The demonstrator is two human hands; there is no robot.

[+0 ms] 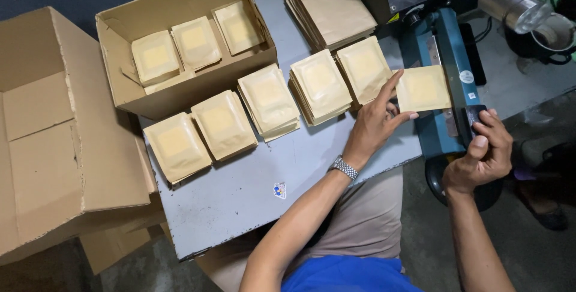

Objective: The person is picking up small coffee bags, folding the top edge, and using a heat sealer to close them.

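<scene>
Open box (pixel 180 40) at 10 o'clock on the surface (pixel 240 190) has pouches inside, more stacks (pixel 267 100) beside it. Left hand (pixel 375 121) pinches a pouch (pixel 423 88) lying on the blue sealer (pixel 447 58) at 2 o'clock. Right hand (pixel 483 154) is clamped on the sealer's handle (pixel 474 115).

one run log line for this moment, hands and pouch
left hand: holds tan pouch in blue heat sealer | right hand: grips sealer handle | table: sealed pouch stacks | box: pouches inside
</scene>
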